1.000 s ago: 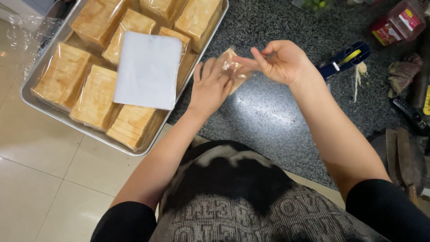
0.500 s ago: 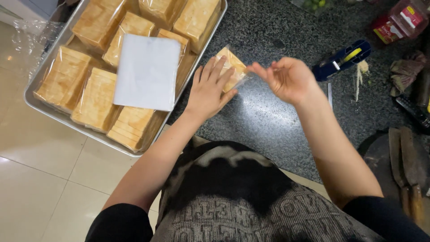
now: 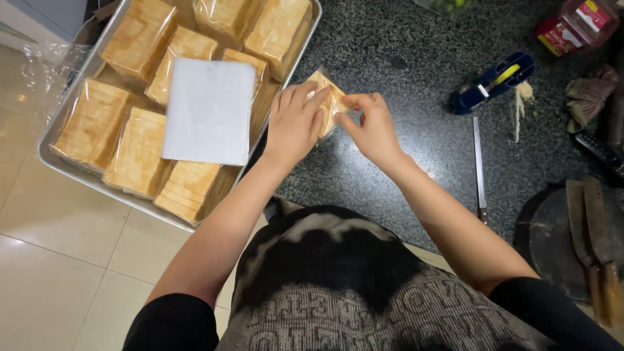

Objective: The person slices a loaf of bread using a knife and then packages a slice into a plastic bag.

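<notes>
A small bag of sliced bread (image 3: 330,99) in clear plastic lies on the dark speckled counter (image 3: 403,58). My left hand (image 3: 294,123) rests flat on top of it, fingers together, pressing it down. My right hand (image 3: 370,127) pinches the bag's right edge between thumb and fingers. Most of the bag is hidden under my left palm.
A metal tray (image 3: 71,166) at the left holds several wrapped bread loaves (image 3: 133,153) and a white sheet (image 3: 209,110). On the right lie a blue tape dispenser (image 3: 492,82), a knife (image 3: 479,169), a red-labelled bottle (image 3: 575,25), cleavers on a round block (image 3: 595,240).
The bag was held up between both hands; it has come down onto the counter, my left hand flattening over it and my right hand returning to grip its edge.
</notes>
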